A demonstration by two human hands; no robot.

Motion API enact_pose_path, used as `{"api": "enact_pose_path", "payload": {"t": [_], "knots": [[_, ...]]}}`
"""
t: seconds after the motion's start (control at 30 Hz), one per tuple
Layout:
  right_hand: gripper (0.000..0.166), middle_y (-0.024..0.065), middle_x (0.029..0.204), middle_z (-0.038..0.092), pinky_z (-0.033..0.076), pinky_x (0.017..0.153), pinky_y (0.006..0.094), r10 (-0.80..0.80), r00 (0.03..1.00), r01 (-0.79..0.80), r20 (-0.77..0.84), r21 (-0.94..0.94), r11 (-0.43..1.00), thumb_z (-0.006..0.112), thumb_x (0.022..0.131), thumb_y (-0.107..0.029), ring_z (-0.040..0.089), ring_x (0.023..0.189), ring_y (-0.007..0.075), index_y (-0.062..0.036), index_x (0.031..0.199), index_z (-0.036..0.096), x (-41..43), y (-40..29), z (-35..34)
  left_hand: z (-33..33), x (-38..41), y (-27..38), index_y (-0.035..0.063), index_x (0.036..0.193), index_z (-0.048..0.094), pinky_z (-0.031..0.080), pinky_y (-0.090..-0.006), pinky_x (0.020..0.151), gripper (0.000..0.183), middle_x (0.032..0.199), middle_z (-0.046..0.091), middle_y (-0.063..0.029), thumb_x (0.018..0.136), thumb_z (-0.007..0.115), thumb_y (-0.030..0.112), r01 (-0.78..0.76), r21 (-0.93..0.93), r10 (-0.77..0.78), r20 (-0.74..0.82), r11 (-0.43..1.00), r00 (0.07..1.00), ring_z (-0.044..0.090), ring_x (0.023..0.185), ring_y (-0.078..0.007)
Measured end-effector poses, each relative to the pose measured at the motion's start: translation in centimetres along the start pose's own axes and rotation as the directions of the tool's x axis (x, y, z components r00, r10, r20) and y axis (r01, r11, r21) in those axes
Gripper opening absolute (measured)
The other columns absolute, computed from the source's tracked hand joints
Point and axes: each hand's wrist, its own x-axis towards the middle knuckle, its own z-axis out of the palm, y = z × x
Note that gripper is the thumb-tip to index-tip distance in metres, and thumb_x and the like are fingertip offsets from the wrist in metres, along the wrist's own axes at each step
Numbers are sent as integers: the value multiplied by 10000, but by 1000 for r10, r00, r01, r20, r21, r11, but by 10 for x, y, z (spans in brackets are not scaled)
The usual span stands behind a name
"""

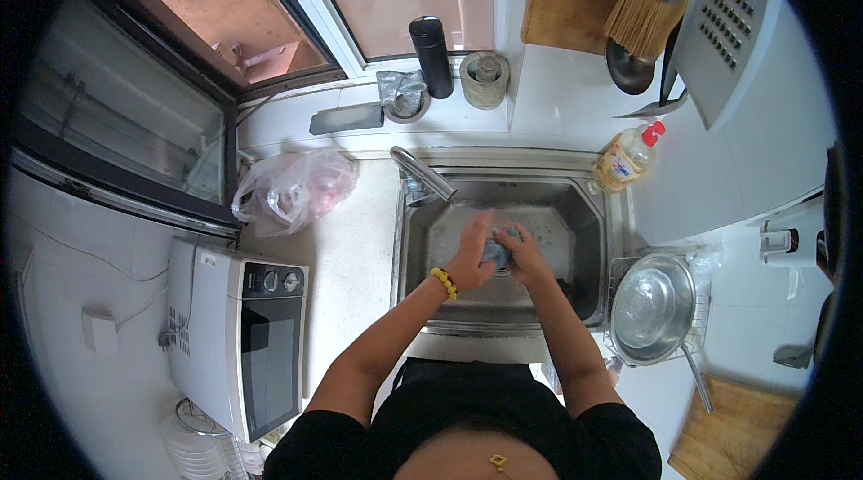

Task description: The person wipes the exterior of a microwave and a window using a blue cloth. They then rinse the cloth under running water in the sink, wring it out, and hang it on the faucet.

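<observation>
A wet-looking grey-blue cloth (497, 253) is bunched between my hands, above the stainless steel sink (431, 305). My right hand (528, 256) is closed around the cloth's right side. On the other side, my left hand (473, 256) rests against it with the fingers stretched out and blurred; how firmly it holds the cloth is unclear. A yellow bead bracelet (444, 284) circles my left wrist. Below the cloth, the drain (502, 272) is mostly hidden. The chrome faucet (425, 173) reaches over the sink's back left corner, and no stream of water shows beneath it.
At the back right corner stands a soap bottle (621, 162) with a red pump. A metal pan (652, 308) sits on a wire rack to the right. Leftward are a plastic bag (300, 190) and a microwave oven (270, 338). A black flask (431, 58) stands on the window ledge.
</observation>
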Motion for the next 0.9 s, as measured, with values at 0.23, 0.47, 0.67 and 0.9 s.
{"api": "enact_pose_path", "payload": {"t": [0.23, 0.47, 0.67, 0.9], "knots": [[180, 121, 933, 564, 480, 709, 352, -779, 475, 659, 409, -752, 7, 691, 747, -137, 581, 908, 282, -69, 845, 557, -22, -30, 18, -30, 6, 33, 81, 1391, 237, 332, -436, 1016, 786, 1349, 382, -113, 780, 665, 328, 665, -703, -393, 554, 251, 734, 382, 1232, -310], [196, 115, 832, 560, 462, 801, 410, -722, 352, 874, 595, -486, 25, 697, 714, -55, 600, 885, 301, -45, 781, 513, -63, -35, 57, -17, 7, -3, 112, 937, 561, 494, -353, 802, 290, 940, 602, -57, 857, 594, 389, 420, -716, -368, 667, -559, 647, 594, 877, -226], [166, 68, 755, 568, 474, 796, 381, -434, 892, 428, -128, 549, 718, 606, 827, -202, 591, 796, 214, -74, 758, 525, -36, -17, 47, 15, 29, 45, 46, 719, 551, 480, -320, 672, 96, 835, 597, -65, 757, 626, 0, 160, -603, -525, -497, 781, 691, 588, 783, -208], [120, 28, 755, 570, 494, 700, 321, 63, 974, -162, 217, 481, 862, 549, 877, -192, 580, 731, 175, -81, 833, 536, -23, -45, 44, -15, 45, 86, 66, 580, 518, 489, -350, 645, 218, 822, 605, -89, 642, 723, 22, -380, 135, 403, -350, 915, 845, 602, 730, -229]]}}
